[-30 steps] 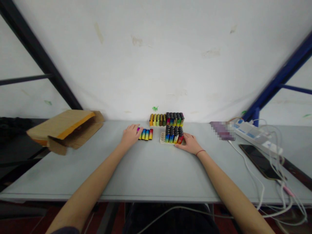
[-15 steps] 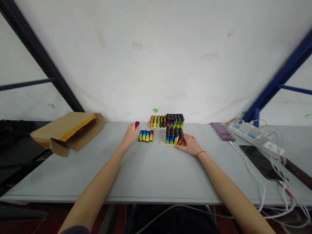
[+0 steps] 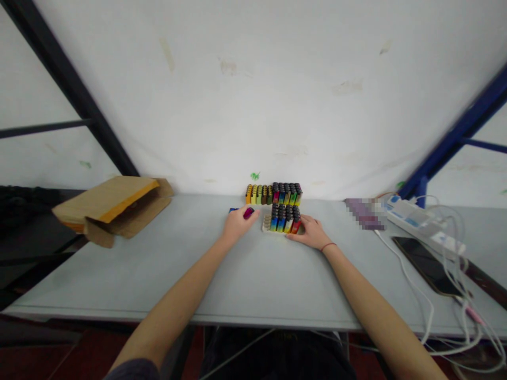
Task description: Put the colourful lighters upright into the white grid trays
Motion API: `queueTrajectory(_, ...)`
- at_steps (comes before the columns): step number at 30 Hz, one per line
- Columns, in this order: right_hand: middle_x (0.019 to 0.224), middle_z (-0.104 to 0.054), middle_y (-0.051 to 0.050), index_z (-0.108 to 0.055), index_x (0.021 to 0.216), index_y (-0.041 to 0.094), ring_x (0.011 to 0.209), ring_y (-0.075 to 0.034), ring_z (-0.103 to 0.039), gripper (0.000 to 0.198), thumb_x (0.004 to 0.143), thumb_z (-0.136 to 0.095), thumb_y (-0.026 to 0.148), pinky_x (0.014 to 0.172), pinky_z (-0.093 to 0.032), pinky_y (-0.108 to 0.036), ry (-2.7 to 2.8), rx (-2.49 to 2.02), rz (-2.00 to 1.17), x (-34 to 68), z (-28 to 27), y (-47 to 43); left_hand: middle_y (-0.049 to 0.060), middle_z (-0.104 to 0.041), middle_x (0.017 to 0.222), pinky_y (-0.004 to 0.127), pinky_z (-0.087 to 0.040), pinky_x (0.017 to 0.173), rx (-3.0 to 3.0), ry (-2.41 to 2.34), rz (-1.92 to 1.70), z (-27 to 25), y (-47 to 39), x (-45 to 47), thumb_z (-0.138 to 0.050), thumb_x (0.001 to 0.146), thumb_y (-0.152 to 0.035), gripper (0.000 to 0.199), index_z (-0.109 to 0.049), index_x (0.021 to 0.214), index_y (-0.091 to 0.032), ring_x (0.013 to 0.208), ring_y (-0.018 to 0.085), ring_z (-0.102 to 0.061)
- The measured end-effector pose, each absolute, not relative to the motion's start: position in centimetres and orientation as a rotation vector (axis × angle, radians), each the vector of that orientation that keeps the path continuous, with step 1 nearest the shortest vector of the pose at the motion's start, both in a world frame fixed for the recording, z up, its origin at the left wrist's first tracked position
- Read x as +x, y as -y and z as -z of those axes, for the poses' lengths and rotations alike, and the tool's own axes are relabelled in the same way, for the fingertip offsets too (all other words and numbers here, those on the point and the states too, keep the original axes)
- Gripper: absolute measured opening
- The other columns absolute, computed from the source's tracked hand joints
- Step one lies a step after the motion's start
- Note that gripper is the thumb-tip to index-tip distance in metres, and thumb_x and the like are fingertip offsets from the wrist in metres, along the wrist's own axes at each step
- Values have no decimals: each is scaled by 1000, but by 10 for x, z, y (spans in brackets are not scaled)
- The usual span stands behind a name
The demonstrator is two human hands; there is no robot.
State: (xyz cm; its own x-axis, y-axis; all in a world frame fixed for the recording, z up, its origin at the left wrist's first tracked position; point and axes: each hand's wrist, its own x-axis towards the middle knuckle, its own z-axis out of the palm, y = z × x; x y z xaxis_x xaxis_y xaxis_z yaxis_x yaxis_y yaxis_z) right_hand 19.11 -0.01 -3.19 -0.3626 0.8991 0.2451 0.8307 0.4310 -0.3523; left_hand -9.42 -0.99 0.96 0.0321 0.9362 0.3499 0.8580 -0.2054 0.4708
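Observation:
A purple lighter (image 3: 248,213) is held in the closed fingers of my left hand (image 3: 236,227), just left of a pale tray (image 3: 266,229). Multicoloured lighters (image 3: 281,224) with black tops stand upright in that tray, while the pockets at its left end hold none. My right hand (image 3: 315,234) grips the tray's right side, thumb at the front corner and fingers along the end. Beneath and behind my left hand lies a blue lighter (image 3: 233,210), mostly covered; the other loose lighters there are hidden.
Behind the tray, yellow to brown lighters (image 3: 259,195) and black-topped lighters (image 3: 287,194) stand in blocks by the wall. An open cardboard box (image 3: 114,203) lies at left. On the right are a phone (image 3: 425,264), a power strip (image 3: 423,224), cables and a blurred purple object (image 3: 364,214).
My left hand has moved right with the purple lighter, from beyond the loose lighters to over them, near the tray. My right hand stays on the tray. The view has shifted slightly.

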Motion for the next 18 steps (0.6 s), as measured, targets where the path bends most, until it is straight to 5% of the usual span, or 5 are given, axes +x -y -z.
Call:
queueTrajectory(5,133,-66,-15,-67,122,20,127,-38,-55,65,74,-74,64,102,-44,-54,2286,-1515,-184,207,29,-8,7,-73,73,28,-38,62,2191,-2017,-750,-10,13,-95,-46,96,-51,43,-70,79,-20,72,20,-66)
queueTrajectory(18,123,-70,-12,-68,116,20,121,-36,-60,58,76,-72,62,103,-46,-50,2272,-1481,-198,231,38,-17,11,-77,88,30,-43,68,2266,-2112,-582,-6,16,-90,-45,96,-44,37,-73,102,-20,82,24,-70)
